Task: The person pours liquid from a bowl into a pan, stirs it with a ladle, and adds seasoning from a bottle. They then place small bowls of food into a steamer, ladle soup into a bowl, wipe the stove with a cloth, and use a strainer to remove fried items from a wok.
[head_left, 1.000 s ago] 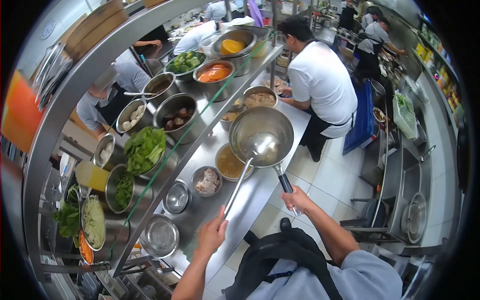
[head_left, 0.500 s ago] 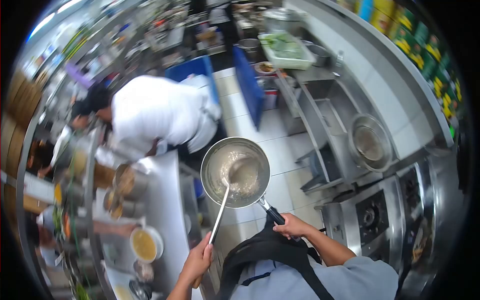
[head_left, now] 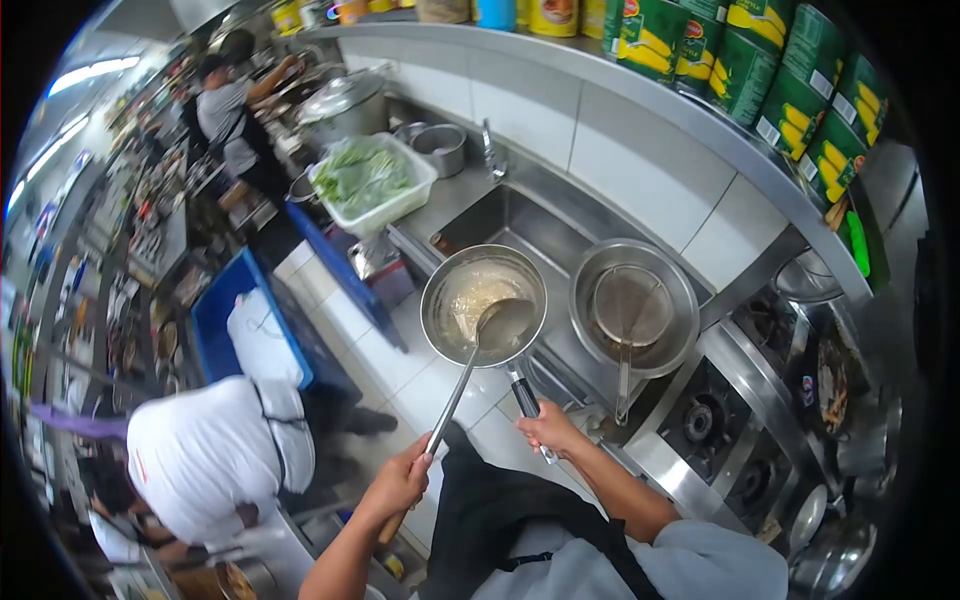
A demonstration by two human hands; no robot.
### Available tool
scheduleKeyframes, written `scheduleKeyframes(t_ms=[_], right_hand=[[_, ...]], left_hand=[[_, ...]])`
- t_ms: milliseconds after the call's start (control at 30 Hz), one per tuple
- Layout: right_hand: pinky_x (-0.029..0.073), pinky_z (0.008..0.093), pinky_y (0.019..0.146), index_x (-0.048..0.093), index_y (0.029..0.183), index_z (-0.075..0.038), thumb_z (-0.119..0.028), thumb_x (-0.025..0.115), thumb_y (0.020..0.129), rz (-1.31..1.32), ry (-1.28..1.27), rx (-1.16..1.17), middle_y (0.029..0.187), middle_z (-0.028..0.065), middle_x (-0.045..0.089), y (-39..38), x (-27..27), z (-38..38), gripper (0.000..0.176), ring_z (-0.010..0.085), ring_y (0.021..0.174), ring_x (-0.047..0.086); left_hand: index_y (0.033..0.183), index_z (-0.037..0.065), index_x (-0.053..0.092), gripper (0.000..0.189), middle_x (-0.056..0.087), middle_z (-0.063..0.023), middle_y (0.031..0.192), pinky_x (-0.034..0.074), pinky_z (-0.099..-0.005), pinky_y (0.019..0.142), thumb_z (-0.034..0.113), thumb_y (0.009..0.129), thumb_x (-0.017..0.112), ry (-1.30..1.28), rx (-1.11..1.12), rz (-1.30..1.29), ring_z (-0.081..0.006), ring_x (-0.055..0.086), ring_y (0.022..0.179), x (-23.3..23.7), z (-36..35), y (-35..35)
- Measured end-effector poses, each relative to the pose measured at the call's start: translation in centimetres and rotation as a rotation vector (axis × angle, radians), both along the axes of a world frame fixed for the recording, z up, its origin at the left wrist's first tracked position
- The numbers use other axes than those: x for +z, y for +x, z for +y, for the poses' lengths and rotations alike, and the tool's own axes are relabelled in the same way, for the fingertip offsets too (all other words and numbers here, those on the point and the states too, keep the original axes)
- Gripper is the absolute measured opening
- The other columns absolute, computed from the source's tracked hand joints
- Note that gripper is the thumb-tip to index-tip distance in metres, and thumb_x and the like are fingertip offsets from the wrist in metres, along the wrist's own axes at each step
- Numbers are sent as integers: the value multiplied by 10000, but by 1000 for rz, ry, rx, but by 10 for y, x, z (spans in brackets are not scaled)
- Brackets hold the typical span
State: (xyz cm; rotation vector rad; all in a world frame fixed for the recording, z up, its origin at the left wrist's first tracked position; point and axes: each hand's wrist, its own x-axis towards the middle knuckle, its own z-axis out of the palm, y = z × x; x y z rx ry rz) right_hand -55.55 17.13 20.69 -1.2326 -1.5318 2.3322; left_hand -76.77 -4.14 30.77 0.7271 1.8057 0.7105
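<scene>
My right hand [head_left: 548, 428] is closed around the black handle of a saucepan [head_left: 436, 330], held up in front of me over the floor by the sink. Inside the pan lies a pale, creamy mixture [head_left: 470, 292]. A ladle [head_left: 452, 402] with a long metal shaft and a wooden grip is held in my left hand [head_left: 398, 484]. Its bowl rests in the mixture, on the right side of the pan. To the right of the saucepan, a round strainer [head_left: 632, 306] sits in a large metal bowl [head_left: 682, 345] at the sink's edge.
A steel sink [head_left: 520, 225] is ahead, with a white basket of leafy greens [head_left: 425, 180] beyond it. Gas burners [head_left: 703, 418] stand at right. A shelf of green cans [head_left: 650, 40] runs overhead. One co-worker [head_left: 215, 455] bends at lower left; another person [head_left: 235, 120] stands farther back.
My view has swung right, toward the sink and stove. The saucepan and ladle have come along, still in my hands. The bending co-worker now appears lower left.
</scene>
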Motion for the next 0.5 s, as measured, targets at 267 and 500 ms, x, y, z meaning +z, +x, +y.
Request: scheduleKeyframes(t_ms=[267,500], right_hand=[[420,291,417,516,777,-62,-116,614,880,141,-28,-486,591,16,505,-139,-40,129,152,113,442,470],[257,279,346,512,624,-126,-195,579,840,-117,-322,-502,528,-3,469,-163,-101,245,236,115,406,436]], left_hand=[[1231,91,529,329,608,-82,827,532,-296,497,336,1076,372,-57,-42,-582,-139,556,539,-93,294,-113],[1252,51,606,340,670,-85,1001,601,-391,640,134,923,585,15,-466,-320,-236,685,787,-156,522,-213]])
